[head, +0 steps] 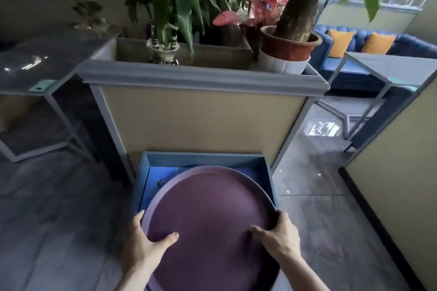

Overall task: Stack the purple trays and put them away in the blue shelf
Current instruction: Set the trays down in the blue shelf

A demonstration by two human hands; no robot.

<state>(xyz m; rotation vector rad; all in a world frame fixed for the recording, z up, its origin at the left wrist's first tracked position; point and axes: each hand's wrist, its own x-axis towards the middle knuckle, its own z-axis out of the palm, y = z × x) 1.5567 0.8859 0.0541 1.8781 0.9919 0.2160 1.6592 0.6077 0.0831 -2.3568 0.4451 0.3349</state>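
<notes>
both hands grip the purple trays point(208, 215) at the near rim, left hand point(142, 241) and right hand point(279, 236) each with thumb on top and fingers hidden beneath. the trays hang tilted above the open blue shelf point(144, 186), far edge over it. the wide rim could catch on a shelf wall and slip. beyond stands a planter point(203, 113). no readable writing.

planter box point(203, 82) | potted plants point(287, 42) | glass table point(35, 71) | blue sofa point(354, 54)
</notes>
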